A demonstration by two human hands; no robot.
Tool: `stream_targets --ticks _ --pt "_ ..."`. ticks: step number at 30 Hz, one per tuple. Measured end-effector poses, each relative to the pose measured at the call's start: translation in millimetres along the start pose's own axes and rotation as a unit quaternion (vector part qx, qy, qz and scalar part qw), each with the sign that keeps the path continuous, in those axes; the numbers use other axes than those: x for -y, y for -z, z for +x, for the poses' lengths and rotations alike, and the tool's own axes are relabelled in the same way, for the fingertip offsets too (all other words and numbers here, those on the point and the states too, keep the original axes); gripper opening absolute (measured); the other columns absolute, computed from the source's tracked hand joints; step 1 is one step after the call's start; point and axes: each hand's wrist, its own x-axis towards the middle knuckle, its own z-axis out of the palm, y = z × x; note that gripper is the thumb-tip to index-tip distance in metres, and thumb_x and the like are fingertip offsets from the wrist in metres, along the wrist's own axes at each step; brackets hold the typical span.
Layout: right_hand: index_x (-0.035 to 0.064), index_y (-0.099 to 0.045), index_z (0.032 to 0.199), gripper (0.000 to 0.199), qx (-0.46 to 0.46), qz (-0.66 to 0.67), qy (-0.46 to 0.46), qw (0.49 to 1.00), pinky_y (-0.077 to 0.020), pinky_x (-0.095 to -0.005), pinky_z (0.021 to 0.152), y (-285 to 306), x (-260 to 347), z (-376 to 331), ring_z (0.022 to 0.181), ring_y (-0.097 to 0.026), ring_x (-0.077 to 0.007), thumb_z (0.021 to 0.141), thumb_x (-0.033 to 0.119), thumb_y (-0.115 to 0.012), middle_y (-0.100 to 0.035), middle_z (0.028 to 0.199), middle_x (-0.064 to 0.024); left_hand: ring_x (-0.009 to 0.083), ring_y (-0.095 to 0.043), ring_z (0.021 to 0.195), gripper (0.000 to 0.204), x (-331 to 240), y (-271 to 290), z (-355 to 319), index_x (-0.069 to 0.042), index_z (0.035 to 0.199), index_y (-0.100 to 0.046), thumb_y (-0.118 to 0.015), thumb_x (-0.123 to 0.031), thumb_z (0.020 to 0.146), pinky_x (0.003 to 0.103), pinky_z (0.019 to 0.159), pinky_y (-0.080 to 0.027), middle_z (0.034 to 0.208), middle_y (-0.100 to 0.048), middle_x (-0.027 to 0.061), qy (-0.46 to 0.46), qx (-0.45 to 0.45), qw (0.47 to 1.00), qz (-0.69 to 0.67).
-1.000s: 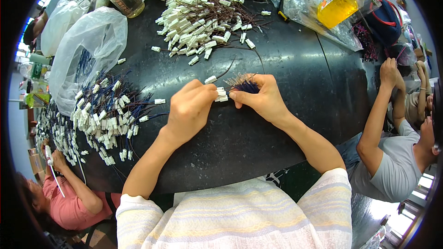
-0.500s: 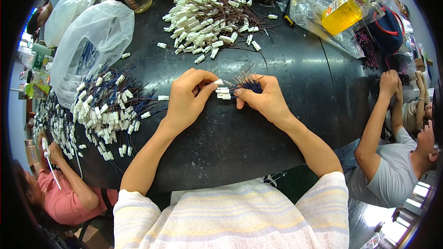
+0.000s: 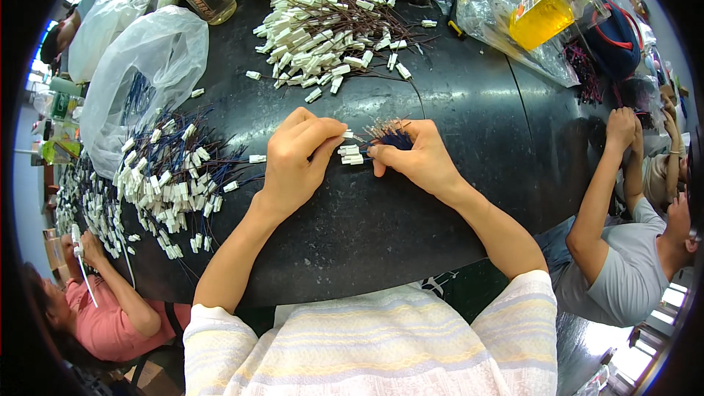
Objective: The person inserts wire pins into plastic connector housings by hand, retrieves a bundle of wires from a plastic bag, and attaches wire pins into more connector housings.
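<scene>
The left grip (image 3: 302, 158) is closing thumb and fingertips on a small white connector (image 3: 347, 134), which is sitting just beyond those fingertips, toward the right grip (image 3: 419, 152). The right grip is clamping a bundle of dark blue wires (image 3: 397, 138) between thumb and fingers; pale, thin wire ends are fanning out above its thumb, and a short stack of white connectors (image 3: 351, 155) is sticking out from its fingertips toward the left grip, just below the pinched connector. The two grips are facing each other, near but apart, above the black table (image 3: 352, 249).

Ahead of both grips, a large heap of white connectors on brown wires (image 3: 308, 33) is lying on the table. Left of the left grip, another pile of white connectors with blue and brown wires (image 3: 165, 187) is spreading out, and a translucent plastic bag (image 3: 101, 121) is standing open just behind it. Well beyond the right grip, ahead and to the right, a bottle of yellow liquid (image 3: 541, 20) is resting on clear plastic.
</scene>
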Motion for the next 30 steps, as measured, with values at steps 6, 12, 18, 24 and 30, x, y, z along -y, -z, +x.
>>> stream_targets --ticks 6,12,18,24,30 --pt "0.0020 -0.059 0.074 0.008 -0.026 0.083 -0.009 0.996 -0.0295 -0.0177 0.040 3.6 -2.5 1.8 0.047 -0.044 -0.0029 0.077 0.008 -0.062 -0.060 0.061 -0.0035 0.0202 -0.056 0.066 0.019 -3.6 -0.6 -1.1 0.001 0.083 -0.062 -0.064 0.008 0.066 0.028 0.056 -0.045 0.078 -0.064 0.0102 -0.034 0.027 0.999 0.008" --pt "0.0017 -0.058 0.076 0.007 -0.044 0.037 -0.008 0.998 -0.0307 -0.0177 0.041 2.0 -3.4 0.4 0.048 -0.045 -0.0027 0.076 0.007 -0.063 -0.061 0.063 -0.0032 0.0219 -0.056 0.063 0.019 -5.4 -7.9 -4.6 0.002 0.083 -0.061 -0.063 0.009 0.065 0.029 0.054 -0.045 0.076 -0.063 0.0104 -0.068 0.018 0.997 0.028" --pt "0.0020 -0.060 0.077 0.010 -0.031 0.039 0.026 0.998 -0.0341 -0.0171 0.047 0.7 -6.9 0.2 0.054 -0.048 -0.0021 0.076 0.009 -0.066 -0.060 0.063 -0.0017 0.0222 -0.057 0.063 0.020 -5.0 -10.3 -7.2 0.003 0.084 -0.061 -0.062 0.009 0.066 0.029 0.054 -0.045 0.077 -0.063 0.0111 -0.079 0.018 0.996 0.031" --pt "0.0011 -0.060 0.079 0.007 -0.023 0.028 -0.001 0.999 -0.0319 -0.0169 0.045 -0.4 -2.6 0.7 0.051 -0.047 -0.0026 0.076 0.007 -0.063 -0.061 0.063 -0.0031 0.0276 -0.055 0.075 0.018 13.7 1.8 14.8 0.002 0.089 -0.059 -0.061 0.001 0.071 0.035 0.065 -0.045 0.084 -0.059 0.0130 0.025 -0.019 0.991 0.127" --pt "0.0007 -0.059 0.078 0.006 -0.023 0.056 0.001 0.998 -0.0301 -0.0175 0.043 0.2 -0.9 -0.4 0.050 -0.045 -0.0026 0.077 0.006 -0.060 -0.061 0.064 -0.0042 0.0223 -0.056 0.070 0.014 18.3 1.6 9.6 0.003 0.089 -0.059 -0.061 -0.002 0.075 0.030 0.064 -0.044 0.077 -0.059 0.0108 0.127 0.003 0.983 0.132"
